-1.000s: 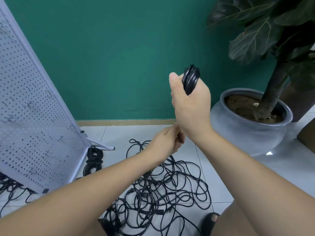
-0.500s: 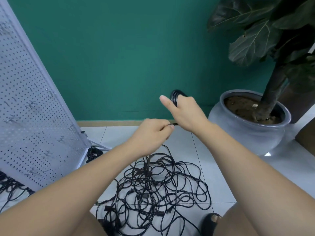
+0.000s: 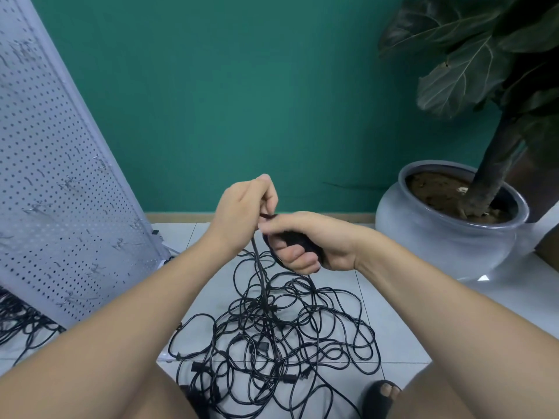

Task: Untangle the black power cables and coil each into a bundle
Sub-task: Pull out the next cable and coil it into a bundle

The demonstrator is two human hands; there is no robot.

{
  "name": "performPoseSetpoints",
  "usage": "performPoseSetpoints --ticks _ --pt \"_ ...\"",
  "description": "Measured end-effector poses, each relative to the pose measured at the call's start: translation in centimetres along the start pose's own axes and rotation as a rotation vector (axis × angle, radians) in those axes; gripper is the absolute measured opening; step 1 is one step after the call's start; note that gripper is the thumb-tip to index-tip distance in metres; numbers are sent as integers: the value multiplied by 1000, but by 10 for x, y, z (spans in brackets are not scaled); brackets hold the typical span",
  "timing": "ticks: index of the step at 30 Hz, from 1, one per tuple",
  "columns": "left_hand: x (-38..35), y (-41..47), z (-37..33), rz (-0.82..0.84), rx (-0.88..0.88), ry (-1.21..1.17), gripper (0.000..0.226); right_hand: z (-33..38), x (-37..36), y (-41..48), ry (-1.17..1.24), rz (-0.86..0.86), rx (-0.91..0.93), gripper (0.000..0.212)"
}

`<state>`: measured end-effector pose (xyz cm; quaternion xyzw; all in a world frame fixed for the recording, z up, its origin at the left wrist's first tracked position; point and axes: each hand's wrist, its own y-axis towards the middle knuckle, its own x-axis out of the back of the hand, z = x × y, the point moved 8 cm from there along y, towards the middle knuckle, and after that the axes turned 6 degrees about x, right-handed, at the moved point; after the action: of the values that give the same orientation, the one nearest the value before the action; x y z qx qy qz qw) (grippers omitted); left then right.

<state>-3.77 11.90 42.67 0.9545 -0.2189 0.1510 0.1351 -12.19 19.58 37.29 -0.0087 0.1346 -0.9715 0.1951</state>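
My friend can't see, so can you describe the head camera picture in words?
The right hand grips a black coil while the left hand pinches its cable, which rises from a tangle on the floor. A pegboard leans at left, a potted plant stands at right.

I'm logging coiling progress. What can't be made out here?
Head view:
black coiled cable bundle: mostly covered by the right hand;
strand the left hand pinches: its end lost in the black floor tangle;
black cables at left: behind white perforated panel, cut by edge.

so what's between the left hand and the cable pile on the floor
A black cable strand runs from the left hand down into the pile; head view.
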Motion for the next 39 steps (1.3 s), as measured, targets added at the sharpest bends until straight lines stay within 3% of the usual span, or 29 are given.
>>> performPoseSetpoints --ticks 5,11,16,20,24,29,33,39 --pt "-3 6 1 -3 11 -4 56 6 -5 -7 113 64 66 46" --pt "-12 13 13 33 107 -117 58 30 0 -17 132 -20 238 37" --pt "-33 6 36 80 225 -194 56 58 9 -34 293 -76 413 45" --pt "-59 1 53 178 237 -141 62 79 27 -45 443 -188 558 44" --pt "-83 -10 74 361 287 -82 61 94 53 -52 442 -424 716 42" --pt "-95 -18 75 466 256 66 49 99 74 -58 262 -768 788 40" --pt "-102 -23 48 487 92 243 43 105 83 -61 -252 -1040 760 58" --pt "-77 -21 15 350 -53 358 33 84 96 -40 -725 -986 577 61"
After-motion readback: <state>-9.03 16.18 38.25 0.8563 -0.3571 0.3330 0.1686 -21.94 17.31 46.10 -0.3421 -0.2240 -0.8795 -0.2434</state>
